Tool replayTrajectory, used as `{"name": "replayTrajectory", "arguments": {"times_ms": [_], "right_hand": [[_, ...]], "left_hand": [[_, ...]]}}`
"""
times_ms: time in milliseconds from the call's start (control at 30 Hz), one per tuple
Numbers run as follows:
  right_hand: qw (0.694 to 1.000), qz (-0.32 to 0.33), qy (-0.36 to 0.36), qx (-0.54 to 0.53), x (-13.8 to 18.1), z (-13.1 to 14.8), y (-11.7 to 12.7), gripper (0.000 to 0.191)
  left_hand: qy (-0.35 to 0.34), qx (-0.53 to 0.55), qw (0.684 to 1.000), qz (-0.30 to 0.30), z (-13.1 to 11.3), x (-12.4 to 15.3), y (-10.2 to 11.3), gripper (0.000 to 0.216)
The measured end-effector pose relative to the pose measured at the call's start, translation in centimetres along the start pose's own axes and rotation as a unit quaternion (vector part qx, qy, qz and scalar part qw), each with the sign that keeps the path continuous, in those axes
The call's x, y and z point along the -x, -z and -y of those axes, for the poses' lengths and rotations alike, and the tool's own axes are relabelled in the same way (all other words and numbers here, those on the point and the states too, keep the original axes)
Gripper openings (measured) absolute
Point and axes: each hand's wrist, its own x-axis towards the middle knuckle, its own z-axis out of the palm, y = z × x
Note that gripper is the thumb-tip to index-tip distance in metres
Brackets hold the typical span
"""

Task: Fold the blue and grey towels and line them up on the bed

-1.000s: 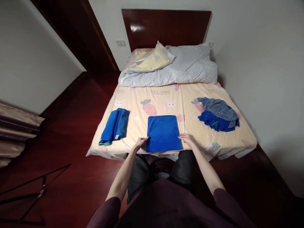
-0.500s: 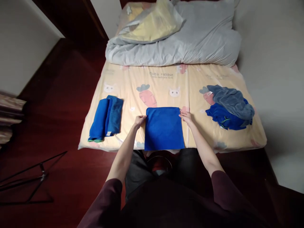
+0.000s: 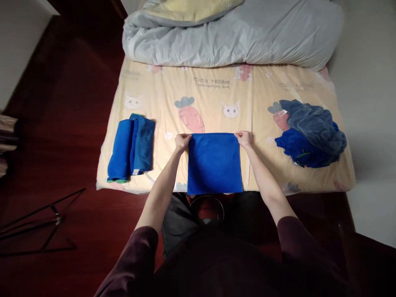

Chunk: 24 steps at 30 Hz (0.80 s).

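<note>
A flat, square-looking blue towel (image 3: 214, 164) lies at the near edge of the bed, its lower side level with the mattress edge. My left hand (image 3: 183, 141) pinches its far left corner. On the far right corner, my right hand (image 3: 244, 139) is closed in the same way. The far edge runs straight between the two hands. To the left rest rolled or folded blue towels (image 3: 121, 146), side by side. A crumpled heap of cloths lies to the right, a grey-blue one (image 3: 312, 123) on top of a bright blue one (image 3: 292, 144).
The bed's yellow sheet (image 3: 167, 90) has carrots and rabbits printed on it. A grey quilt (image 3: 262, 37) is bunched across the far end. A black metal stand (image 3: 49, 222) is on the dark red floor at left. A wall (image 3: 371, 123) borders the right side.
Both hands have shifted to the towel's far corners, and its far edge now looks straighter. The view has tilted down and come closer to the bed.
</note>
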Motion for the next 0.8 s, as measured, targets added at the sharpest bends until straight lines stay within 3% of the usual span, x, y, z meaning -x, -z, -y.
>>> {"name": "replayTrajectory", "arguments": {"times_ms": [233, 333, 467, 633, 800], "right_hand": [[0.999, -0.004, -0.045, 0.008, -0.2, 1.2, 0.2, 0.02], [0.999, -0.011, -0.027, 0.034, 0.1, 1.7, 0.3, 0.018], [0.998, 0.001, 0.02, 0.062, 0.2, 1.9, 0.5, 0.014], [0.996, 0.068, -0.024, 0.047, -0.7, 2.0, 0.8, 0.028], [0.99, 0.118, -0.021, 0.074, -2.3, 1.7, 1.1, 0.034]], "left_hand": [[0.012, -0.013, 0.999, -0.038, -0.6, -0.4, 0.0, 0.035], [-0.006, -0.058, 0.998, -0.032, -0.9, -0.2, 0.1, 0.033], [-0.053, -0.132, 0.99, 0.021, -1.3, -0.4, 0.4, 0.031], [-0.054, -0.189, 0.975, 0.102, -2.2, -1.5, 0.3, 0.024], [-0.089, -0.208, 0.969, 0.1, -2.9, -2.5, 0.2, 0.019]]}}
